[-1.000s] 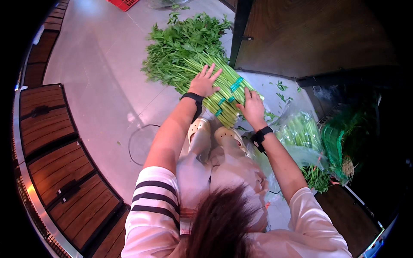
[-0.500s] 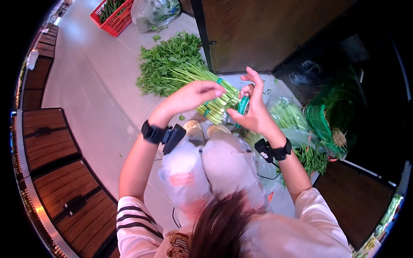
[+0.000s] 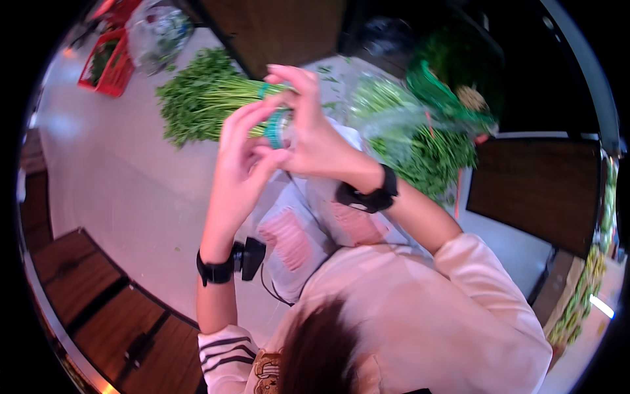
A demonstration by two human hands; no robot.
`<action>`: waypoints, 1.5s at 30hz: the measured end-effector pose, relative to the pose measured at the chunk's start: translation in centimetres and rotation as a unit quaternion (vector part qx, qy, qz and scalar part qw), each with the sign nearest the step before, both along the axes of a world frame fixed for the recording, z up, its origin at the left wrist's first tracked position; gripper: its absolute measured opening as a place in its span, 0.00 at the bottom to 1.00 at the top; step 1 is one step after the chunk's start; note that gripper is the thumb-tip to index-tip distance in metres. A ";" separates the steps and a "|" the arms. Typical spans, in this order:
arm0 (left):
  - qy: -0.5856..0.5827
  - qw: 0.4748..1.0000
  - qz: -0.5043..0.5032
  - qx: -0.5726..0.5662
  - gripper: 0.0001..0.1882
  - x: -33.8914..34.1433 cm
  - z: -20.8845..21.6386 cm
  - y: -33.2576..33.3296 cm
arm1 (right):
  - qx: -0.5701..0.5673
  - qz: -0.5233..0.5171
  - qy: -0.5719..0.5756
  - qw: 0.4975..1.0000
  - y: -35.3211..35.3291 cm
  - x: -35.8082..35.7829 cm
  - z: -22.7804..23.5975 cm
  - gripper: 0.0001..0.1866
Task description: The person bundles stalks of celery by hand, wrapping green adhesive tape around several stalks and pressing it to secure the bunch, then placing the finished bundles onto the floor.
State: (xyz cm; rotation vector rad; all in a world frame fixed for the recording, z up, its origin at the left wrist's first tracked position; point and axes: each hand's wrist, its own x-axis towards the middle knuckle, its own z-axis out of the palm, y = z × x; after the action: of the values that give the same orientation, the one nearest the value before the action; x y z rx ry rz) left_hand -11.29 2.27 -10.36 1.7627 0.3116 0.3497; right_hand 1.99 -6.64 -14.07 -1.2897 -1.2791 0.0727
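Note:
A roll of green tape (image 3: 275,129) is between my two hands, over the cut ends of a pile of leafy celery (image 3: 210,98). My right hand (image 3: 314,134) grips the roll from its right side, fingers curled over the top. From the left, my left hand (image 3: 239,154) closes on the roll's edge with fingers and thumb bent round it; motion blurs the fingertips. The celery lies on the floor, leaves to the left and pale stalks toward my hands. A green band (image 3: 263,90) wraps some of the stalks.
Bagged greens (image 3: 377,98), loose leafy greens (image 3: 430,157) and a green net bag (image 3: 440,92) lie to the right. At the far left stand a red crate (image 3: 113,69) and a clear plastic bag (image 3: 157,36). Wooden cabinets (image 3: 85,276) line the left side.
My left hand has come across to the tape roll, which only the right hand held before. The view has turned, so floor and celery sit further left.

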 end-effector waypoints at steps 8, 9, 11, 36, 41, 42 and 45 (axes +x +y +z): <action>0.036 0.983 0.106 -0.149 0.21 0.5 1.6 -2.6 | -0.060 0.032 0.024 0.997 -4.6 -0.9 1.4 0.51; 0.022 0.994 0.098 -0.042 0.20 0.8 2.0 -2.2 | -0.082 0.019 0.020 0.996 -5.4 -0.8 0.9 0.50; 0.012 0.978 0.071 0.197 0.17 2.3 3.0 -1.6 | -0.151 0.001 0.039 0.988 -8.2 0.4 0.1 0.43; 0.231 0.847 -0.031 0.477 0.15 15.1 -33.4 18.0 | -0.374 -0.380 0.165 0.830 -14.5 18.4 -34.1 0.21; 0.329 0.847 -0.038 0.416 0.15 16.4 -32.0 17.4 | -0.282 -0.488 -0.049 0.824 -14.7 24.7 -34.1 0.25; 0.331 0.845 -0.035 0.418 0.15 16.0 -32.0 17.8 | -0.319 -0.463 -0.055 0.825 -15.3 25.0 -35.2 0.25; 0.310 0.830 -0.057 0.461 0.17 14.6 -32.2 18.2 | -0.430 -0.382 -0.073 0.815 -16.3 24.8 -37.1 0.24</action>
State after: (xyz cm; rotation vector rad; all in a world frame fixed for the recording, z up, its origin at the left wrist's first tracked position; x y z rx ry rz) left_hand 3.27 20.47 -42.54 2.8325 0.5497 -0.2443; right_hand 26.78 -22.90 -51.15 -2.5697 -0.7407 -0.0309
